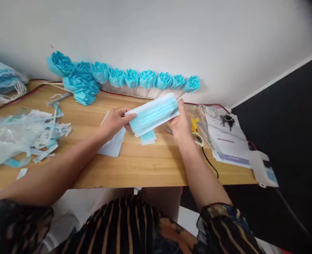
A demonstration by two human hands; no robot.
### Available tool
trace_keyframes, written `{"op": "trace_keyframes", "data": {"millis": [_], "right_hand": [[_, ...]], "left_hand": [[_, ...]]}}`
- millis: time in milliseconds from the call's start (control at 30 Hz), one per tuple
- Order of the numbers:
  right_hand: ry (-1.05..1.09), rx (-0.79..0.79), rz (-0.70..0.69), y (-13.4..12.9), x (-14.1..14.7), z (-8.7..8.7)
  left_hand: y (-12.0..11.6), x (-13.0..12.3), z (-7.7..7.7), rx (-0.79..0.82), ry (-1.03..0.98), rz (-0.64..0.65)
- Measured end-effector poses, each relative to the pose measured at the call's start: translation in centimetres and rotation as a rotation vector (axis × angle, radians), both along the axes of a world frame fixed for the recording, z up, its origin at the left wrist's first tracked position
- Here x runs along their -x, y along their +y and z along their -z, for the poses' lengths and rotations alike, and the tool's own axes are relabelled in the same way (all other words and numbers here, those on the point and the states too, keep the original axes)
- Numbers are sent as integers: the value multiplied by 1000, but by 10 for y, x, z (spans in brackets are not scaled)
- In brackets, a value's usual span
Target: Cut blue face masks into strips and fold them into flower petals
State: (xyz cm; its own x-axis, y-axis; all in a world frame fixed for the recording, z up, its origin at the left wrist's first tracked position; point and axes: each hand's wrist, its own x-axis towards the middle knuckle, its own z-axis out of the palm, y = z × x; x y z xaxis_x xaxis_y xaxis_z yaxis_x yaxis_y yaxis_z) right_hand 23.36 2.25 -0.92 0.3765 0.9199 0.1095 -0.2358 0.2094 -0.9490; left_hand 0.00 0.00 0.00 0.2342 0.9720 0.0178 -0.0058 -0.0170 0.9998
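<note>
A pleated blue face mask (154, 114) with white edges is held tilted above the wooden table, its right end higher. My left hand (117, 121) pinches its left end, thumb on top. At the right end, my right hand (181, 121) is closed on the mask's edge. Under and beside my left hand lies a pale sheet (113, 144) on the table. A small light-blue piece (148, 137) lies partly hidden below the mask. White-handled scissors (198, 139) rest by my right wrist, mostly covered.
Blue flowers (132, 78) on sticks line the wall. Cut scraps (48, 135) and a clear plastic bag (5, 137) lie at left, with stacked masks (2, 83) behind. Papers (226, 135) with keys (227, 120) and a white device (263, 169) are at right.
</note>
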Motion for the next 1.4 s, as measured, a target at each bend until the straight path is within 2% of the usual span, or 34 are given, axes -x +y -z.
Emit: {"op": "trace_keyframes", "data": {"millis": [200, 300, 433, 633, 733, 867, 1000, 1100, 1167, 1267, 1400], "right_hand": [[-133, -71, 65, -4, -1, 5], [-137, -121, 119, -4, -1, 5], [-145, -135, 114, -4, 0, 5], [-232, -117, 140, -3, -1, 7], [-286, -124, 189, -2, -1, 8], [-235, -125, 210, 0, -2, 10], [-166, -108, 115, 2, -5, 9], [-137, -73, -48, -3, -2, 6], [-195, -53, -159, -9, 3, 5], [-385, -66, -260, -21, 14, 5], [-595, -85, -342, -30, 22, 6]], "left_hand": [[5, 0, 12, 4, -207, 64], [3, 1, 11, 6, -180, 112], [1, 2, 10, -68, -33, 129], [3, 2, 8, -102, 97, 27], [4, 3, 8, -99, 68, 1], [5, 5, 12, -74, -74, 58], [10, 8, 11, 25, -209, 196], [14, 10, 6, 166, -285, 331], [14, 11, 5, 221, -286, 440], [9, 11, 5, 258, -202, 551], [-2, 8, 6, 292, 58, 489]]}}
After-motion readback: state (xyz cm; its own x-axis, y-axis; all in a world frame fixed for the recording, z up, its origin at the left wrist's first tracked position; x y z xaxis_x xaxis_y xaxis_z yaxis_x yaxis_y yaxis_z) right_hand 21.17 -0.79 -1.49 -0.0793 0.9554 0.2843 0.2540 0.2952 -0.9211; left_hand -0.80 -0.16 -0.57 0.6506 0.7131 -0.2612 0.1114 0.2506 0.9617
